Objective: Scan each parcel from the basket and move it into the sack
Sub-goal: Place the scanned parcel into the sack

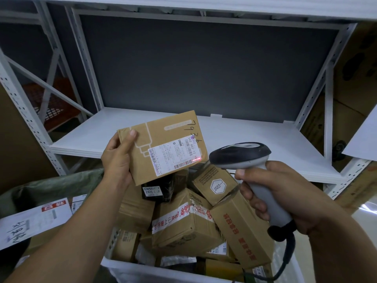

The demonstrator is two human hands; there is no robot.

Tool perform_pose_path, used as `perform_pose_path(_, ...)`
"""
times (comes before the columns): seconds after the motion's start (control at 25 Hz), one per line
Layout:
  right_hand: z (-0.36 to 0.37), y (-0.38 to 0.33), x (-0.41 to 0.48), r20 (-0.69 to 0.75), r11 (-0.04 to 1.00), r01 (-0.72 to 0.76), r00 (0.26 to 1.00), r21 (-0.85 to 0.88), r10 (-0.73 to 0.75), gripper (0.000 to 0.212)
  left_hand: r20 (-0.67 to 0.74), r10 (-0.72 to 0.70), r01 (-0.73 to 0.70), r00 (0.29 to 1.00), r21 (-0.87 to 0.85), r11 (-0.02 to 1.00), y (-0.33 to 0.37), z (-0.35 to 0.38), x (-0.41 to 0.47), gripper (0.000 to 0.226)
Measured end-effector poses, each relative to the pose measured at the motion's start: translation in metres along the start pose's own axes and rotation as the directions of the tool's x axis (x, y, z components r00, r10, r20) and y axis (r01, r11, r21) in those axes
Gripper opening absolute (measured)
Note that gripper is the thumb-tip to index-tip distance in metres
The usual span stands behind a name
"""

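My left hand [117,158] grips a flat brown cardboard parcel [163,133] by its left edge, holding it up above the basket with its white shipping label facing me. My right hand [285,193] holds a grey and black barcode scanner [240,154] by the handle, its head pointed at the parcel. A red scan line glows at the label's lower right corner. Below, the white basket [142,270] is piled with several brown boxes and a black-wrapped parcel [158,189]. The green woven sack [51,182] lies open at the left.
A white metal shelf [234,137] stands bare behind the parcel, with perforated uprights either side. White mailer parcels [36,219] lie in the sack. Large cardboard cartons stand at the right [355,82]. The scanner's cable [285,260] hangs over the basket's right side.
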State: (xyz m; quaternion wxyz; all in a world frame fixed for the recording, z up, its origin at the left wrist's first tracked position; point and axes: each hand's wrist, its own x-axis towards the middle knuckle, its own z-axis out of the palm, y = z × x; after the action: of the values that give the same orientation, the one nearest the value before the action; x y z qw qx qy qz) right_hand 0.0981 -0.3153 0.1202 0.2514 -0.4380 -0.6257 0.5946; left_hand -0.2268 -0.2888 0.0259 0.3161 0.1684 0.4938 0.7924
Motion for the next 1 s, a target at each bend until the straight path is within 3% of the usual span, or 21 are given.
perform_pose_path(0.2, 0.004, -0.001, 0.002, -0.036, 0.999, 0.019, 0.999, -0.032, -0.02, 0.032, -0.055, 0.14, -0.138, 0.989, 0.023, 0.99, 0.005, 0.006, -0.006, 0.075)
perform_pose_path(0.32, 0.005, -0.002, 0.003, -0.051, 0.999, 0.035, 0.998, -0.028, -0.036, 0.032, -0.064, 0.235, -0.227, 0.97, 0.111, 0.967, 0.01, 0.01, -0.013, 0.079)
perform_pose_path(0.44, 0.006, 0.0, 0.004, -0.053, 0.999, 0.043, 0.998, -0.012, -0.044, 0.031, -0.078, 0.235, -0.226, 0.969, 0.109, 0.968, 0.01, 0.009, -0.015, 0.079)
perform_pose_path(0.64, 0.004, 0.003, 0.01, -0.123, 0.99, 0.098, 0.989, 0.099, -0.086, 0.026, -0.107, 0.035, -0.039, 0.994, -0.041, 0.998, -0.001, 0.005, -0.008, 0.074)
perform_pose_path(0.84, 0.008, 0.002, 0.017, -0.176, 0.966, 0.181, 0.973, 0.186, -0.149, 0.039, 0.167, -0.264, 0.291, 0.95, -0.168, 0.942, -0.011, 0.003, -0.004, 0.033)
perform_pose_path(1.0, 0.012, -0.001, 0.019, -0.21, 0.95, 0.244, 0.956, 0.196, -0.203, 0.036, 0.276, -0.343, 0.383, 0.898, -0.105, 0.918, -0.009, 0.005, -0.015, 0.038)
